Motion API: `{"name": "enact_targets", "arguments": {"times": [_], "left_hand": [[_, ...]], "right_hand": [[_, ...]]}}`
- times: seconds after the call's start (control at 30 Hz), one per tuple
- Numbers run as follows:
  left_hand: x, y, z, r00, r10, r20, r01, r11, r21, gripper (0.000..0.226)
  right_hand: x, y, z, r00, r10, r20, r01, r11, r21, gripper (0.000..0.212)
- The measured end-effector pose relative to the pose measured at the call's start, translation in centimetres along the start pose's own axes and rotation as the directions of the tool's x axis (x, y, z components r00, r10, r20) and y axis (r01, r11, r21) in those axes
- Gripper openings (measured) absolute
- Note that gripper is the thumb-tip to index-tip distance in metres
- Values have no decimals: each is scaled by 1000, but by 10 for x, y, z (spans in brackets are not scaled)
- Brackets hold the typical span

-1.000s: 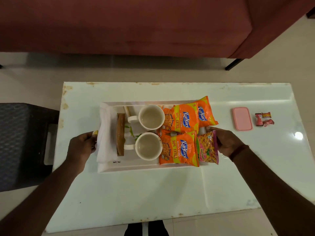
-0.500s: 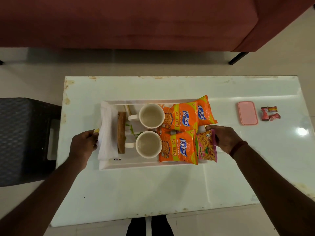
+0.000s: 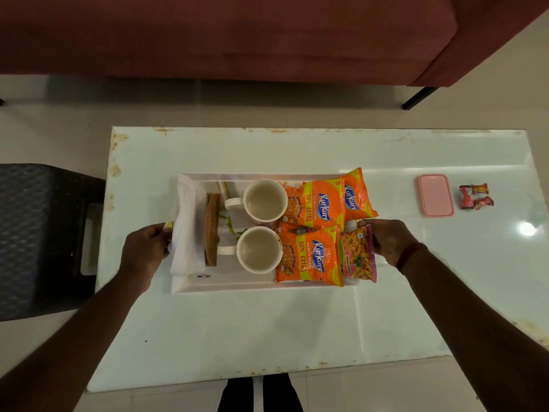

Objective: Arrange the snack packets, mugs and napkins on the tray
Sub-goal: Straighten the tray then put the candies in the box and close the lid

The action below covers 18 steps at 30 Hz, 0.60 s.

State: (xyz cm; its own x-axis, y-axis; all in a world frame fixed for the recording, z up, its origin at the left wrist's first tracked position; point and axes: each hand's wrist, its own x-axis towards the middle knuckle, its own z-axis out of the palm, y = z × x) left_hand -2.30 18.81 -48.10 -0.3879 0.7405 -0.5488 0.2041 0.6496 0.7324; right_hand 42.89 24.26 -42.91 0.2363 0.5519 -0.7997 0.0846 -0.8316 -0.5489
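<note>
Stood over a white desk (image 3: pixel 297 322), looking straight down. White rectangular tray (image 3: pixel 231 285) lay near the middle of the desk. Held at both short ends: left hand (image 3: pixel 145 248) gripped the left end, fingers (image 3: pixel 166 228) closed over the rim and the edge of the folded white napkins (image 3: pixel 188 230) draped there; right hand (image 3: pixel 389 243) gripped the right end, fingers curled together beside the pink snack packet (image 3: pixel 358 254), though whether on the rim or on the packet itself could not be told.

Inside the tray, from left to right: napkins along the left wall, a brown wooden holder (image 3: pixel 212 228) standing on edge just beside them, then two cream mugs, the far mug (image 3: pixel 265 200) and the near mug (image 3: pixel 259 249), both upright, apparently empty, handles pointing left. Right of the mugs lay three orange Kurkure packets: a far packet (image 3: pixel 318 205) touching the far mug, another (image 3: pixel 356 194) tucked partly under it and overhanging the tray's far right corner, and a near packet (image 3: pixel 310 255) against the near mug. Pink packet lay at the near right corner, overlapped by the near orange one.

Well apart on the right of the desk: a pink lidded box (image 3: pixel 436 195) and, just beyond it, small wrapped sweets (image 3: pixel 475 196). Dark red sofa (image 3: pixel 237 37) across the top, dark woven stool (image 3: pixel 38 239) at the left.
</note>
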Motion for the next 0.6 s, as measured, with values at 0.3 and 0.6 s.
{"name": "enact_targets", "arguments": {"times": [0.3, 0.6], "left_hand": [[1, 1, -1, 1000, -6, -1, 6, 1000, 4, 18], [-11, 14, 0, 995, -73, -73, 69, 996, -62, 15]], "right_hand": [[3, -9, -2, 996, 86, 3, -86, 996, -13, 32], [-5, -5, -1, 993, 113, -41, -111, 992, 58, 28]]}}
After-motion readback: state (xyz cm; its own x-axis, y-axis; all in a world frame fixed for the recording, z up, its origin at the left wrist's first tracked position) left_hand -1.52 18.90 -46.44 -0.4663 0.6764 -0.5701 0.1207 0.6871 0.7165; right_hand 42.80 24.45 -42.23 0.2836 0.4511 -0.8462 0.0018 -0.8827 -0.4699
